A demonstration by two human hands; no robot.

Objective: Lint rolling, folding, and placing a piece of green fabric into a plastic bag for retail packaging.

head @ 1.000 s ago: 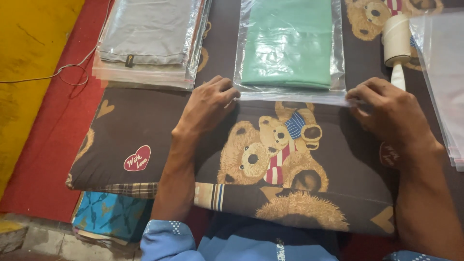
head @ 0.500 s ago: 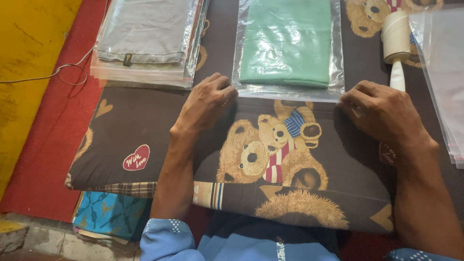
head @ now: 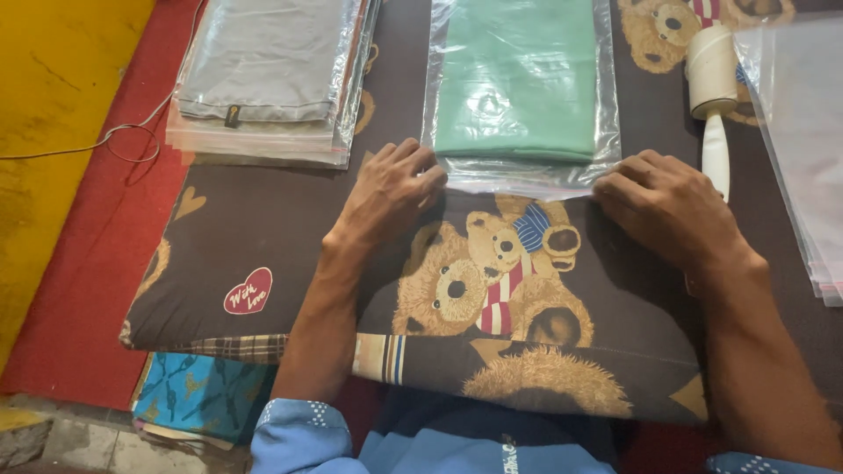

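Top center of the frame, a clear bag (head: 520,88) holding green cloth lies on a bear-print cushion (head: 263,237); left hand (head: 391,189) and right hand (head: 672,211) press its open near edge flat, seemingly mid-seal, needing even pressure next.

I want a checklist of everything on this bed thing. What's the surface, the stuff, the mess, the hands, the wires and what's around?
Surface: brown teddy-bear cushion.
Job's things: clear bag holding folded green cloth, flat on the cushion.
Clutter: stack of bagged grey cloth at left; white roller at right; empty clear bags at far right.
Hands: left hand and right hand press the bag's near edge, fingers flat.
Cables: thin wire on the red mat.
Surroundings: yellow floor; blue patterned cloth under the cushion.
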